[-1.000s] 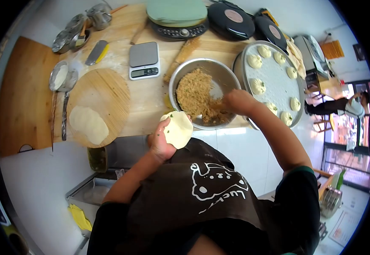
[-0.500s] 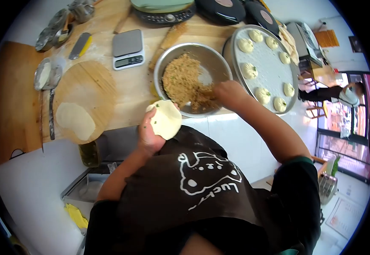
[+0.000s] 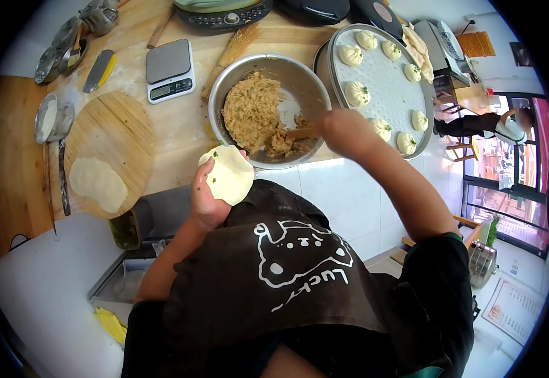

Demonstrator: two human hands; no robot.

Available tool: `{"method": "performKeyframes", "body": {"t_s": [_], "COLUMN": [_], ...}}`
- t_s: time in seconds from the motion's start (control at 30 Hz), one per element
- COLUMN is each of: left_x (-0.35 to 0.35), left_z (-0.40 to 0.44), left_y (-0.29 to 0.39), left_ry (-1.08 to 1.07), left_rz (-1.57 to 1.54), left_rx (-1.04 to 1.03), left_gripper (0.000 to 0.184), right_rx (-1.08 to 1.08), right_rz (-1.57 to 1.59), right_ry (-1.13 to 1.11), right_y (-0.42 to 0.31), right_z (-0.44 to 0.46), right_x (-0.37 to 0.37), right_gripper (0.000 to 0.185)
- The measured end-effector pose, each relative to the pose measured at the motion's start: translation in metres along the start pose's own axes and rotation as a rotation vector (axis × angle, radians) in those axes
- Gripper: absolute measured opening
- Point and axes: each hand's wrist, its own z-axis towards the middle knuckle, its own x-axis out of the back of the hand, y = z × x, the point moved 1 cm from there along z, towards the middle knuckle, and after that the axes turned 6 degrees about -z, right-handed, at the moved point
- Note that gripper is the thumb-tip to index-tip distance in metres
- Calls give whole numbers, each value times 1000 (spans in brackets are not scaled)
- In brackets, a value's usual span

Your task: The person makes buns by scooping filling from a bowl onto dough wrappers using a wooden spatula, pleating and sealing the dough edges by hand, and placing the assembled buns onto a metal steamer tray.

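Presently, the left hand holds a dough round; the right hand grips a wooden tool in the filling.

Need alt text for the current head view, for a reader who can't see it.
A person's left hand holds a flat dough round; the right hand grips a utensil in a metal bowl of chunky filling. Eight pleated buns sit on a round tray at right; at left, more flat dough lies on a wooden board.
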Motion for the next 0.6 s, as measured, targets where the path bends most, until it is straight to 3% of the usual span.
{"method": "performKeyframes", "body": {"t_s": [0.07, 0.27, 0.37, 0.6], "left_x": [0, 6, -2, 3], "left_z": [-1, 2, -2, 0], "left_y": [0, -2, -2, -4], "left_ry": [-8, -32, -15, -9], "left_rz": [-6, 14, 12, 22], "left_rx": [7, -6, -19, -21], "left_gripper": [53, 51, 51, 51], "right_rx": [20, 67, 98, 93], "right_rz": [-52, 40, 119, 48], "right_ry": [-96, -67, 178, 46], "right_y": [-12, -15, -8, -17], "right_z": [1, 0, -7, 2], "right_x": [-1, -7, -15, -19], "right_gripper": [17, 14, 13, 15]}}
